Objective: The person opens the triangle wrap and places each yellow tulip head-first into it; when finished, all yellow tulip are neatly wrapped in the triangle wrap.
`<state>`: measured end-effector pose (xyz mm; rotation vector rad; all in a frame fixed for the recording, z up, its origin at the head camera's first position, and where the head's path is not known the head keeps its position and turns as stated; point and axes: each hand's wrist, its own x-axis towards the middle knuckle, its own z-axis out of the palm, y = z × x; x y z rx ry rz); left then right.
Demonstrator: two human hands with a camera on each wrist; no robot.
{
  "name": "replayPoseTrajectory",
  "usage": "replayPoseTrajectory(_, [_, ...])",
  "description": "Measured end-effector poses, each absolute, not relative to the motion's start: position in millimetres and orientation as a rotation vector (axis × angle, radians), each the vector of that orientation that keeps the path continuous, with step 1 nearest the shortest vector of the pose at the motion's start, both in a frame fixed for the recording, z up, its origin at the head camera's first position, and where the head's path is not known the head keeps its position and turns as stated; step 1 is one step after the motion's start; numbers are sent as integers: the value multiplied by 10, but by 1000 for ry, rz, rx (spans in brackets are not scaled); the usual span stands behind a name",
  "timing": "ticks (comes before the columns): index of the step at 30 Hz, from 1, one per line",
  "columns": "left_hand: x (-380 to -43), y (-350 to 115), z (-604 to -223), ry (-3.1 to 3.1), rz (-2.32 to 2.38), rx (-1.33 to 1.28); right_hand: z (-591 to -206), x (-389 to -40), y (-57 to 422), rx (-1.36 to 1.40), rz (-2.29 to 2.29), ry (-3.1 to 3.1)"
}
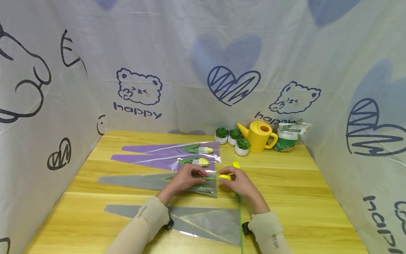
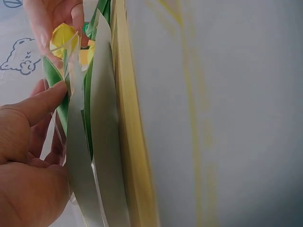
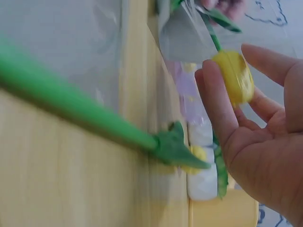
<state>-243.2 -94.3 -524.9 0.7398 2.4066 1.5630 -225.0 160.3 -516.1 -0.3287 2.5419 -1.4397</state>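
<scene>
My left hand pinches the grey plastic flower sleeve near its wide end. In the left wrist view, its thumb presses against the stem and green leaf of an artificial tulip at the sleeve's mouth. My right hand holds that tulip's yellow bloom between thumb and fingers, just outside the mouth. Under the right wrist lies another yellow tulip, its long green stem running toward the front edge. A flat grey sleeve with gold lines lies nearer the front.
Behind the left hand lie two purple sleeves with yellow tulips inside. Several small potted succulents, a yellow watering can and a green-white bag stand at the back right. Printed cloth walls enclose the wooden table.
</scene>
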Motion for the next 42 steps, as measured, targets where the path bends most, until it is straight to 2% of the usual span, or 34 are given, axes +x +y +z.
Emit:
replayPoseTrajectory(9, [-2451,-960,-5267,2405,1562,730,-5171,-2238,1794,-244,-1603,2438])
replayPoseTrajectory(23, [-2453,-944,-5252,2440,1535,750,-5226,-2265,1696,-327,-1585,2495])
replayPoseTrajectory(34, [-2439,-945,-5247,2474,1566,734,-5232,-2264,1646,-203,-1651,2427])
replayPoseTrajectory(42, [-2412,-949,-5276,2465,1557,702,-5276,-2273,1661,-240,-1630,2447])
